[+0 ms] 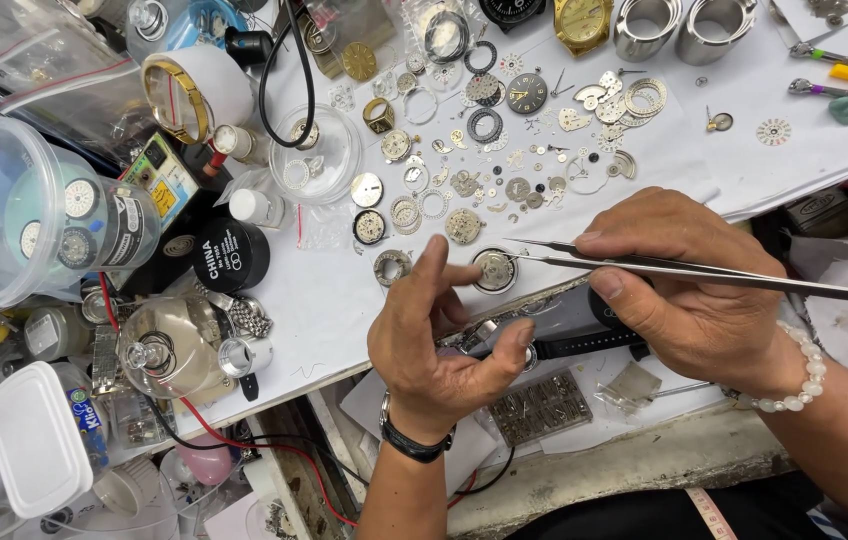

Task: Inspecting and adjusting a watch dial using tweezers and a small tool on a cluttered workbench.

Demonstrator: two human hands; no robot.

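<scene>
The round watch movement (494, 270) lies flat on the white surface (334, 310), near its front edge, and serves here as the landmark. The right hand (689, 290) comes in from the right of it, thumb and fingers pinched shut on long steel tweezers (684, 265), held nearly level so the fine tips just reach the movement's rim. The left hand (439, 335) sits just left of and below the movement, gripping nothing, fingers loosely curled, index fingertip touching its left edge (apparently steadying it against the tweezers' push). Beyond the movement, farther from the person, scattered gears and dials (504, 150) are spread out flat, each easy to pick. A metal ring (392, 266) lies just left.
</scene>
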